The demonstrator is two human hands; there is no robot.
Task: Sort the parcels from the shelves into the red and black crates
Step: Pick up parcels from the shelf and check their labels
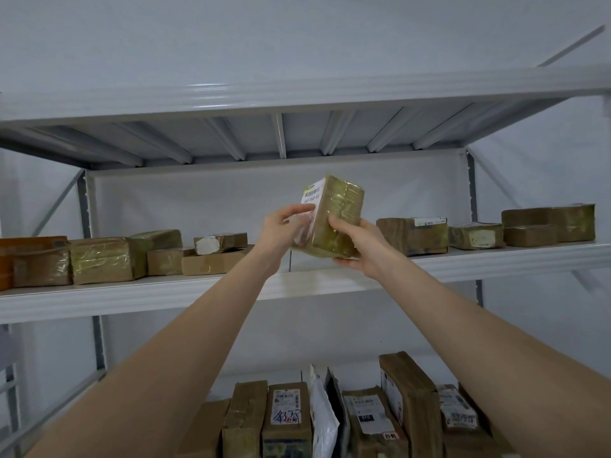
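Gripping parcel [334, 223] above shelf [165, 292]: left hand [281, 226] pinching label [312, 195] side, right hand [362, 247] cupping base; likely stiff, light, slick.

The person's long, slim left forearm [185, 342] and right forearm [479, 325] are bare along the whole length that shows. The left hand [281, 228] and the right hand [367, 249] are bare as well, wrists included.

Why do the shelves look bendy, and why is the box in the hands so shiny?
Head view: the wide-angle lens bows the shelf edges toward the sides; head view: light glints off the tape-wrapped held parcel, and its label looks slightly blurry.
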